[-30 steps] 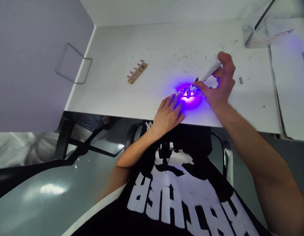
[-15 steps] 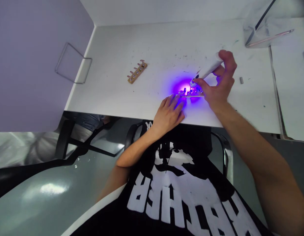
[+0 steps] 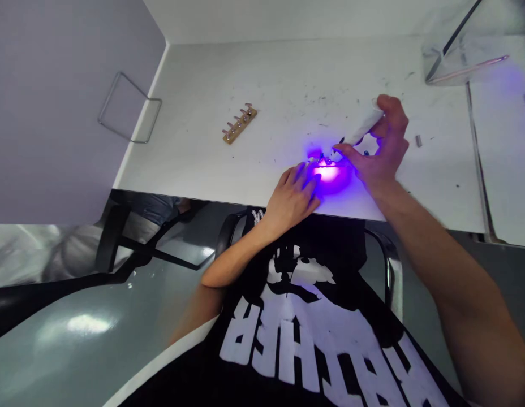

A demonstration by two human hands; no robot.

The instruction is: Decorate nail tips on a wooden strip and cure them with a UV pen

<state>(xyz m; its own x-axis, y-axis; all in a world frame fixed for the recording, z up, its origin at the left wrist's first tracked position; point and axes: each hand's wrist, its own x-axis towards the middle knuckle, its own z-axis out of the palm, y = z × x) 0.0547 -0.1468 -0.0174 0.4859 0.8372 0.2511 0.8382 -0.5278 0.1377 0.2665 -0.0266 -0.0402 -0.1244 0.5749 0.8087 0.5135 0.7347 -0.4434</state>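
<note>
My right hand (image 3: 383,152) is closed around a white handheld UV lamp (image 3: 363,123), gripped between thumb at the lower end and fingers at the upper end. The lamp slants down to the left and throws violet light onto a nail tip stand (image 3: 329,164) lying near the table's front. With its fingertips at the left end of that stand, my left hand (image 3: 291,195) steadies it. The glare and my fingers hide much of the stand and its tips. Farther left lies a second nail tip stand (image 3: 239,125), wooden, with several clear tips standing in a row.
The white table (image 3: 194,85) bears small dark marks. A small grey metal piece (image 3: 418,140) lies right of my right hand. At the back right stands a clear acrylic holder (image 3: 444,53) with a pink pen-like stick (image 3: 478,66). A purple panel (image 3: 67,102) with a wire handle (image 3: 154,120) borders the left.
My right hand has tipped the lamp lower and closer to the stand. The bright violet spot has moved from behind the stand to its front side. My left hand stays in place.
</note>
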